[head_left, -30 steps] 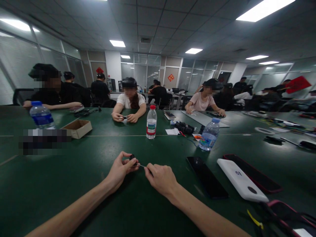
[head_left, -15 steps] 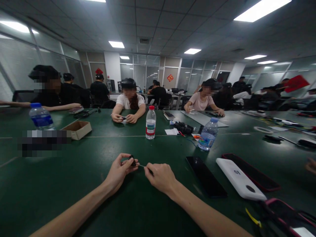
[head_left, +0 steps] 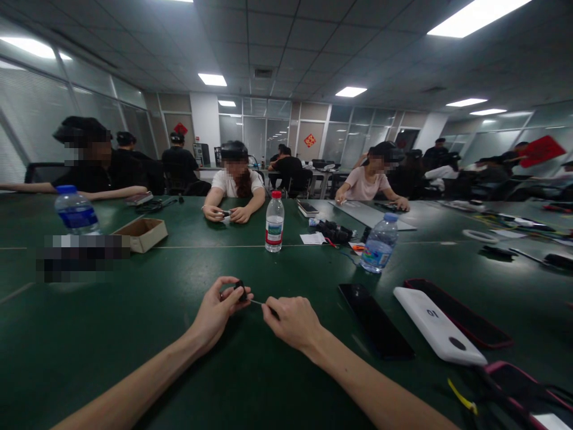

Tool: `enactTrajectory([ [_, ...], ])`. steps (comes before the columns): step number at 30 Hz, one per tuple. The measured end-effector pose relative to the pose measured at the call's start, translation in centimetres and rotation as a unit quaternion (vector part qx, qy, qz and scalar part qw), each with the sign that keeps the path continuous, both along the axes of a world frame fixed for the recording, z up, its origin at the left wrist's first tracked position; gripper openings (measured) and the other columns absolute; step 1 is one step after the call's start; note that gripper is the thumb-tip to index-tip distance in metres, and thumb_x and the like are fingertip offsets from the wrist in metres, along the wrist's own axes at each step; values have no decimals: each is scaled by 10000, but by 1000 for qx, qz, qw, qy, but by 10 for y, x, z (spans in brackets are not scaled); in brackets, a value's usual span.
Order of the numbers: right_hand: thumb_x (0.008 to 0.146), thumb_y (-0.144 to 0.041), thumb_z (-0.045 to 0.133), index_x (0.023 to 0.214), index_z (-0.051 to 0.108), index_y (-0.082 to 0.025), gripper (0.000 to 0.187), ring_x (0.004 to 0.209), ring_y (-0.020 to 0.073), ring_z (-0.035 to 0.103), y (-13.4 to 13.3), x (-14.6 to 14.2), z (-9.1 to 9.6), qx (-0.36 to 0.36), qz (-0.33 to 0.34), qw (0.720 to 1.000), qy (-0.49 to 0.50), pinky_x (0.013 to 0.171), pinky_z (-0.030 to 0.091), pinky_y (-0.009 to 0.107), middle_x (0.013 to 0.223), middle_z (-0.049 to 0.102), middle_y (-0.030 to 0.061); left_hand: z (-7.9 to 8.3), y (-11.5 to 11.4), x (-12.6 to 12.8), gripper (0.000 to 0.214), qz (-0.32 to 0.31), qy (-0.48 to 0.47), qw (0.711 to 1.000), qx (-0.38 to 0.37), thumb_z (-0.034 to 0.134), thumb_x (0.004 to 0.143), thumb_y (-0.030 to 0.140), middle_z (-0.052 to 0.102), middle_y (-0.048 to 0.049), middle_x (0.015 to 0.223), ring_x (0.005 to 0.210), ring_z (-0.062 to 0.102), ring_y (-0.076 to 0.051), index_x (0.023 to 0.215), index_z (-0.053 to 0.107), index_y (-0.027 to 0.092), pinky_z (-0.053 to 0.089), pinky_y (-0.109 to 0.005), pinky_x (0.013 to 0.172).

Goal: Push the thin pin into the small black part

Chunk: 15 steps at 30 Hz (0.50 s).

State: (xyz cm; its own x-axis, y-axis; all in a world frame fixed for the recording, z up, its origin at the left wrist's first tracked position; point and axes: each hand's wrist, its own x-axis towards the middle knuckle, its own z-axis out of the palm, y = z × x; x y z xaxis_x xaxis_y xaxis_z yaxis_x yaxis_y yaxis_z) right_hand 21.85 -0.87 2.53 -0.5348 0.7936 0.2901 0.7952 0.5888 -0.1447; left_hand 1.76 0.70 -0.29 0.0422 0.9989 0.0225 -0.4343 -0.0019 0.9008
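While both forearms rest on the green table (head_left: pixel 134 310), the hands meet low and close at its near edge, apparently so the small work stays steady.

Left hand (head_left: pixel 215 310): fingers curled, thumb and forefinger pinched on a small black part (head_left: pixel 240 289), held just above the tabletop and turned toward the other hand. Presumably gripped this way to keep it from rotating.

Right hand (head_left: pixel 293 319): fingertips pressed together on a thin tool (head_left: pixel 258 303), a slim metallic shaft whose tip reaches the black part; whether it enters it cannot be told.

Black part: small, dark, rounded, mostly hidden by the thumb; no finer detail legible.

Nearby items, right of the hands: black phone (head_left: pixel 373 319) lying flat, white power bank (head_left: pixel 439 325) beside it, a red-edged case (head_left: pixel 465 322) beyond, all within reach but untouched.

Farther along the table: red-capped bottle (head_left: pixel 274 222) upright, blue-capped bottle (head_left: pixel 379 243) tilted in view, another bottle (head_left: pixel 75 210) at far left, open cardboard box (head_left: pixel 142 233).

Across the table: other people seated, hands busy with their own small items.
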Motion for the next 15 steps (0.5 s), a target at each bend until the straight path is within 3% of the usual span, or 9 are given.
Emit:
enactTrajectory([
  [10,974,-363,329,836,603,-186,354,508,84,482,0,-1,-1,31,-23,999,-30,504,266,214,662,596,-4,-1,-2,1,428,-17,13,1000,17,775,708,304,709,-86,936,860,697,-220,1027,511,192,561,-374,825],
  [15,984,-374,308,859,602,-180,374,510,76,492,-1,-1,-1,7,-16,1000,-14,495,292,193,681,606,2,-1,1,0,447,-18,27,999,23,775,702,331,708,-79,912,861,696,-223,1033,507,195,565,-374,809],
])
